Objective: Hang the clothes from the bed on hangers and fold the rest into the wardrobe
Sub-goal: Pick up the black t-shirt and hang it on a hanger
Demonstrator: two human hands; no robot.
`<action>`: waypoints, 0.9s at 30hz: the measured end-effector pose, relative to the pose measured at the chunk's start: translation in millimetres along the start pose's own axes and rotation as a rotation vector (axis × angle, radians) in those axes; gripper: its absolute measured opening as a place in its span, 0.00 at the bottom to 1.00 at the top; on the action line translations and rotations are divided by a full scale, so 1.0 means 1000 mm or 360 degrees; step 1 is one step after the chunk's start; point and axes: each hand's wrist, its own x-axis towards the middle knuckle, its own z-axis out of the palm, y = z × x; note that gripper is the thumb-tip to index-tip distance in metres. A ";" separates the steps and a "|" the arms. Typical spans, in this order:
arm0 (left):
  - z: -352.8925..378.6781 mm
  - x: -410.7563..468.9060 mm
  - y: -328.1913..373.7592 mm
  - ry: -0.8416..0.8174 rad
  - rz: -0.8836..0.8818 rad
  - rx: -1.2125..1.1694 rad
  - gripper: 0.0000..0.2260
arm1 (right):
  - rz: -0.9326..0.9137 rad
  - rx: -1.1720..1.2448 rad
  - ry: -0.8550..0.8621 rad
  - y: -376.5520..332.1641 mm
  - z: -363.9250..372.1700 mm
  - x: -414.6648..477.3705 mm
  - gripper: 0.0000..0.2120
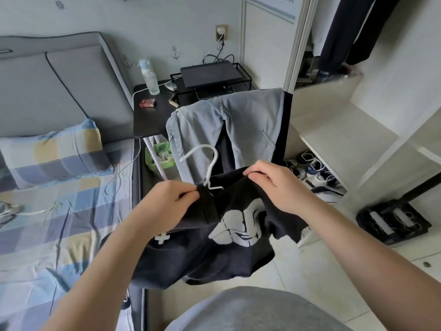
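Black bedside table (152, 120) by the wall, clear plastic bottle (149, 76) upright at its back-left corner, small red box (147, 102) nr it, black wire rack (176, 80) w/ flat dark device (210, 74) on top, wall socket (222, 32) w/ plug & cables above, green basket (150, 161) below table edge, sneakers (315, 168) on floor at right, black tray-like obj (393, 222) far right.

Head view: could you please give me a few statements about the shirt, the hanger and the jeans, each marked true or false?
1. The left hand and the right hand both grip the black shirt. True.
2. The white hanger hangs on a wardrobe rail. False: its hook rises from the shirt between the hands.
3. Light blue jeans are draped over a chair back. True.
4. The red box lies on the bed. False: it lies on the black desk.
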 end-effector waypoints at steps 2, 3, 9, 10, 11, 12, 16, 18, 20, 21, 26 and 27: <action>0.012 0.006 0.011 -0.0036 0.0114 -0.0002 0.15 | -0.0079 0.0065 -0.0098 -0.026 0.006 0.000 0.12; 0.016 0.009 0.014 -0.0022 0.0166 -0.0006 0.13 | -0.0118 0.0086 -0.0134 -0.036 0.010 0.001 0.11; 0.010 0.016 0.002 0.0109 0.0316 -0.0134 0.07 | -0.0062 0.0364 -0.0135 -0.045 0.006 0.005 0.13; 0.007 0.017 -0.004 0.0120 0.0315 -0.0126 0.08 | -0.0051 0.0362 -0.0108 -0.040 0.002 0.006 0.11; 0.004 0.017 -0.012 0.0152 0.0305 -0.0124 0.10 | -0.0022 0.0362 -0.0072 -0.035 -0.003 0.007 0.08; 0.001 0.017 -0.020 0.0203 0.0290 -0.0132 0.12 | 0.0018 0.0363 -0.0040 -0.029 -0.010 0.007 0.07; -0.002 0.018 -0.041 0.0359 0.0182 -0.0365 0.22 | 0.0095 0.0322 -0.0071 -0.017 -0.028 0.006 0.10; 0.004 0.020 -0.043 0.0424 0.0132 -0.0422 0.23 | 0.0116 0.0231 -0.0144 -0.017 -0.028 0.006 0.11; 0.010 0.024 -0.046 0.0483 0.0093 -0.0402 0.21 | 0.0106 0.0197 -0.0174 -0.020 -0.027 0.007 0.12; 0.012 0.026 -0.048 0.0498 0.0073 -0.0400 0.19 | 0.0106 0.0195 -0.0180 -0.021 -0.027 0.007 0.12; 0.015 0.030 -0.049 0.0411 0.0076 -0.0406 0.14 | 0.0107 0.0191 -0.0176 -0.025 -0.025 0.008 0.11; 0.015 0.030 -0.049 0.0383 0.0086 -0.0407 0.13 | 0.0107 0.0196 -0.0177 -0.026 -0.025 0.008 0.10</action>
